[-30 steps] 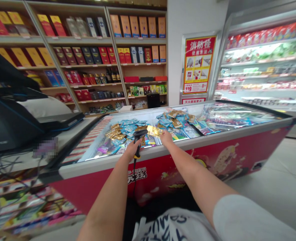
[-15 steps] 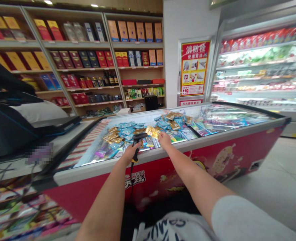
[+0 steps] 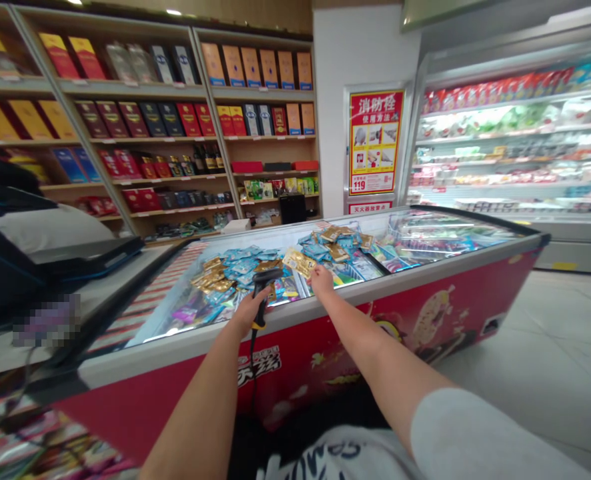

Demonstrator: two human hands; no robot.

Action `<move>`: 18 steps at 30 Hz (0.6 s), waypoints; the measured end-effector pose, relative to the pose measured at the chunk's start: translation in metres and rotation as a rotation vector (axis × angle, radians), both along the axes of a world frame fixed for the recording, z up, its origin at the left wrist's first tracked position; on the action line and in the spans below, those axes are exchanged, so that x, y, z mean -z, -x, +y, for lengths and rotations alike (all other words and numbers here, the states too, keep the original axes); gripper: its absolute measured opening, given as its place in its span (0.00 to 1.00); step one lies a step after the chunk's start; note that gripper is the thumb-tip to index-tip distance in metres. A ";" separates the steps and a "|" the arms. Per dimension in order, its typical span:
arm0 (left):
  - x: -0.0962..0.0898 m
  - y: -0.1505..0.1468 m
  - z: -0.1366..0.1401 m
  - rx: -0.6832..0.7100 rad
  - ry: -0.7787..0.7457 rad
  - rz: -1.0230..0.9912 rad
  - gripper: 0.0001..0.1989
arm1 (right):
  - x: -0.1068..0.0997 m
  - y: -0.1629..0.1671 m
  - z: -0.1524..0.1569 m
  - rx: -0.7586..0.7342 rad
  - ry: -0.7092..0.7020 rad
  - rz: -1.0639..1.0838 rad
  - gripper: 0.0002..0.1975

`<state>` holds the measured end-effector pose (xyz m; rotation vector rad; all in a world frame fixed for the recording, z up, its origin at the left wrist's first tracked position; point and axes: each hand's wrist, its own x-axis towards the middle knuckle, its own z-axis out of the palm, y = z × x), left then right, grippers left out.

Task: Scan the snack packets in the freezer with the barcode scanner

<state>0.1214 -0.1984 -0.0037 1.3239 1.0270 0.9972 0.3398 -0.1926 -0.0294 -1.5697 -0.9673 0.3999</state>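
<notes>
My left hand [image 3: 250, 311] is wrapped round the handle of a black and yellow barcode scanner [image 3: 264, 281], whose cable hangs down the freezer's front. Between the fingers of my right hand [image 3: 321, 281] is a gold packet [image 3: 299, 262], held just right of the scanner's head, over the chest freezer's glass top. Blue and gold packets lie in two piles on the glass: the left pile [image 3: 245, 263] is behind the scanner, and the right pile [image 3: 333, 243] is beyond my right hand.
The red chest freezer [image 3: 175, 393] stretches across in front of me. A counter [image 3: 10, 353] with a dark machine and cables is at the left. Behind are shelves of boxes [image 3: 160, 120], a red fire hydrant notice [image 3: 375, 143] and a lit refrigerated display [image 3: 515, 147].
The view has shifted slightly to the right. The gold packet has tilted in my right hand, its left end now higher. Both hands keep their holds.
</notes>
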 end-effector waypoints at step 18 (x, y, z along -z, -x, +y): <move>0.007 0.004 0.009 -0.042 -0.028 0.066 0.23 | -0.004 -0.037 0.019 0.247 -0.279 0.776 0.05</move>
